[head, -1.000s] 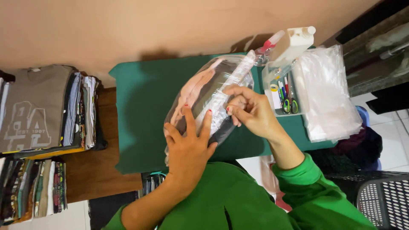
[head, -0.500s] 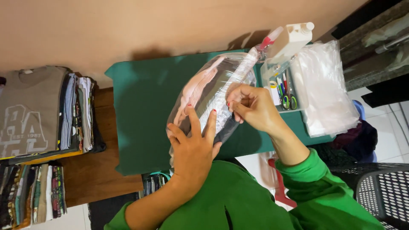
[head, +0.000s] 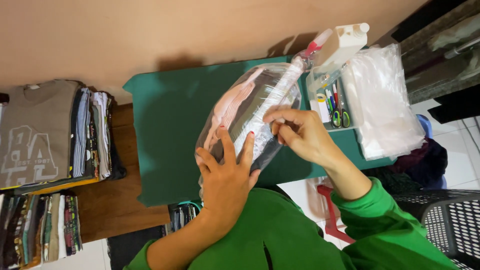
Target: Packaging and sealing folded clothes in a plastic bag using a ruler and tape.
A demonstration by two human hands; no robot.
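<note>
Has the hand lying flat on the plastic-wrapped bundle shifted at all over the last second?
No. The left hand stays spread flat on the near end of the clear bag of folded clothing, in the same place against the green mat.
</note>
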